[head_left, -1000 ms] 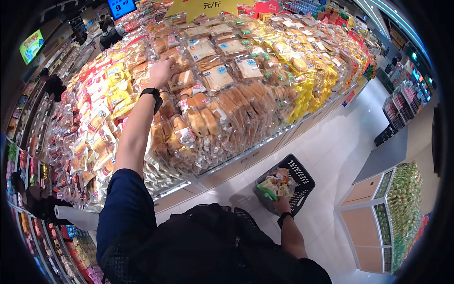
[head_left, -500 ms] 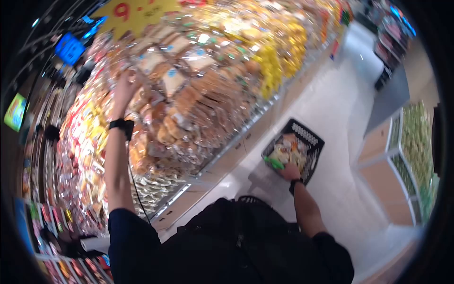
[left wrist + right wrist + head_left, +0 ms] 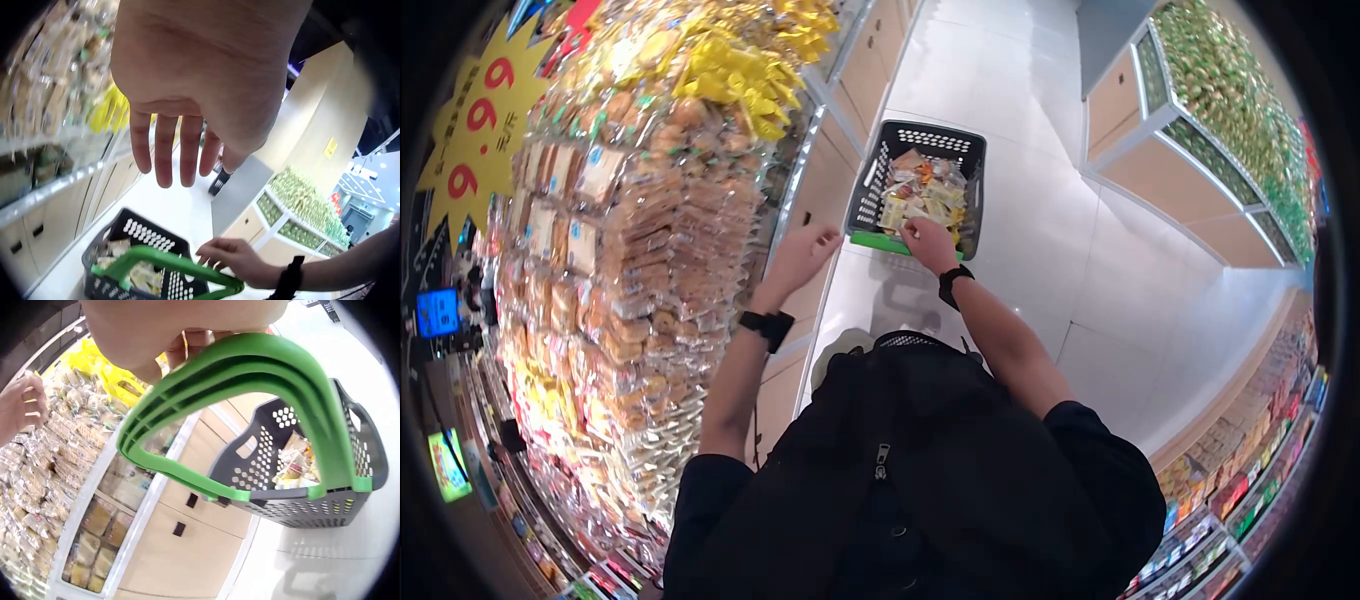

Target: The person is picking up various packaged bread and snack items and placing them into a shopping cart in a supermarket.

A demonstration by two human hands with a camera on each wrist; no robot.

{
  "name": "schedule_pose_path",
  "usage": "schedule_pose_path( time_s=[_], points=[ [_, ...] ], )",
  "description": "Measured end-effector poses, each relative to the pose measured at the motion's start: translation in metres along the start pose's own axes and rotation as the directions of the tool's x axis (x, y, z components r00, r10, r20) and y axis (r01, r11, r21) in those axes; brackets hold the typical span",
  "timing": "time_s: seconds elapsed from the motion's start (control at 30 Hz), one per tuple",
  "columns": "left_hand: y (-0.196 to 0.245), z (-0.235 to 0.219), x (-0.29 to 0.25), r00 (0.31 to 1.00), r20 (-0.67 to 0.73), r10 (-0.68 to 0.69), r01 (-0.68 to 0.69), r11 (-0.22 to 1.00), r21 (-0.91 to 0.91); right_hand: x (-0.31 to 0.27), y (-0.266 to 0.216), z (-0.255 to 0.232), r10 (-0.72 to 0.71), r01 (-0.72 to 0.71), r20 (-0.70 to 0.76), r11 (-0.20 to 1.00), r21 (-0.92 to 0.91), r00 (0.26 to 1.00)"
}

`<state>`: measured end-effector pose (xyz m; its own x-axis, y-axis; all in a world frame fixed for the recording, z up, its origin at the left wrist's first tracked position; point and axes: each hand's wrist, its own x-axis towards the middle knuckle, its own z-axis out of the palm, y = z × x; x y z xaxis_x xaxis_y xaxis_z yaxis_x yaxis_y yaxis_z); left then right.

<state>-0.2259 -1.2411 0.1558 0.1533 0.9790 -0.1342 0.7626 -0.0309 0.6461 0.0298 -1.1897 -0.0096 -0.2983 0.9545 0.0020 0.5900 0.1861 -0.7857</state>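
In the head view my left hand (image 3: 803,262) hangs in the air beside the bread display, holding nothing. The left wrist view shows its fingers (image 3: 164,153) loosely extended. My right hand (image 3: 928,243) is at the green handle (image 3: 880,241) of a dark grey shopping basket (image 3: 865,190), its fingers curled over the bar. Seen from the right wrist, the raised handle (image 3: 262,350) is a ribbed loop joined to the basket's near rim, with the palm over its top. Several bagged foods (image 3: 925,190) lie inside the basket, which stands on the floor.
A high display of bagged bread (image 3: 670,230) rises on the left above wooden cabinets (image 3: 840,160), with yellow packets (image 3: 740,85) and a price sign (image 3: 485,130). On the right stands a counter (image 3: 1165,170) heaped with green-wrapped goods (image 3: 1230,80). Stocked shelves (image 3: 1250,450) fill the lower right.
My left hand has come off the bagged bread, moving down and right towards the basket with nothing in it. The head view has turned right; my right hand stays at the basket's handle.
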Motion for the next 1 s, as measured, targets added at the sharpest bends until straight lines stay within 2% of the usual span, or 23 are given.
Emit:
schedule_pose_path(
  time_s=[0.03, 0.07, 0.13, 0.2, 0.27, 0.3, 0.33, 0.4, 0.47, 0.53, 0.6, 0.67, 0.73, 0.8, 0.93, 1.0],
  points=[
    [-0.009, 0.026, 0.009, 0.999, -0.008, 0.048, -0.048, 0.999, -0.021, -0.007, 0.005, -0.008, 0.159, -0.154, 0.083, 0.986, -0.061, 0.984],
    [-0.021, 0.050, 0.023, 0.998, 0.009, 0.057, -0.056, 0.998, -0.030, -0.011, 0.009, -0.009, 0.179, -0.174, 0.076, 0.983, -0.065, 0.981],
    [-0.045, 0.091, 0.051, 0.977, -0.071, 0.202, -0.185, 0.965, 0.188, -0.011, 0.009, 0.000, 0.341, -0.328, 0.049, 0.929, -0.170, 0.939],
    [-0.063, 0.128, 0.078, 0.969, -0.052, 0.243, -0.232, 0.960, 0.155, 0.000, 0.011, 0.000, 0.358, -0.349, 0.035, 0.924, -0.158, 0.933],
    [-0.067, 0.144, 0.095, 0.958, -0.030, 0.287, -0.281, 0.952, 0.121, 0.015, 0.024, 0.003, 0.358, -0.339, 0.073, 0.921, -0.190, 0.931],
    [-0.068, 0.147, 0.102, 0.971, 0.176, 0.161, -0.203, 0.944, 0.262, 0.019, 0.026, 0.002, 0.370, -0.350, 0.074, 0.916, -0.198, 0.926],
    [-0.069, 0.150, 0.110, 0.935, 0.354, 0.002, -0.157, 0.899, 0.408, 0.021, 0.027, 0.002, 0.369, -0.359, 0.030, 0.918, -0.171, 0.929],
    [-0.071, 0.147, 0.132, 0.934, 0.356, 0.029, -0.169, 0.914, 0.370, 0.035, 0.029, -0.001, 0.380, -0.377, -0.013, 0.914, -0.151, 0.925],
    [-0.069, 0.137, 0.155, 0.942, 0.328, 0.072, -0.180, 0.932, 0.313, 0.057, 0.033, -0.012, 0.318, -0.322, -0.049, 0.942, -0.092, 0.947],
    [-0.070, 0.130, 0.176, 0.937, 0.342, 0.066, -0.171, 0.943, 0.284, 0.080, 0.037, -0.016, 0.300, -0.307, -0.073, 0.945, -0.117, 0.951],
    [-0.072, 0.123, 0.195, 0.932, 0.356, 0.062, -0.161, 0.953, 0.255, 0.097, 0.038, -0.018, 0.327, -0.328, -0.028, 0.943, -0.056, 0.945],
    [-0.075, 0.117, 0.220, 0.915, 0.404, 0.021, -0.136, 0.956, 0.259, 0.122, 0.043, -0.022, 0.347, -0.348, -0.017, 0.935, -0.072, 0.938],
    [-0.076, 0.109, 0.242, 0.914, 0.405, 0.027, -0.126, 0.968, 0.218, 0.146, 0.048, -0.026, 0.367, -0.367, -0.016, 0.927, -0.084, 0.930],
    [-0.081, 0.102, 0.261, 0.910, 0.413, 0.032, -0.115, 0.977, 0.179, 0.164, 0.052, -0.027, 0.404, -0.404, 0.023, 0.915, -0.001, 0.915],
    [-0.096, 0.099, 0.289, 0.901, 0.425, 0.092, -0.140, 0.987, 0.084, 0.190, 0.058, -0.026, 0.431, -0.432, 0.036, 0.900, 0.050, 0.902],
    [-0.094, 0.095, 0.300, 0.895, 0.431, 0.113, -0.149, 0.987, 0.052, 0.199, 0.067, -0.030, 0.409, -0.412, 0.144, 0.911, -0.005, 0.901]
  ],
)
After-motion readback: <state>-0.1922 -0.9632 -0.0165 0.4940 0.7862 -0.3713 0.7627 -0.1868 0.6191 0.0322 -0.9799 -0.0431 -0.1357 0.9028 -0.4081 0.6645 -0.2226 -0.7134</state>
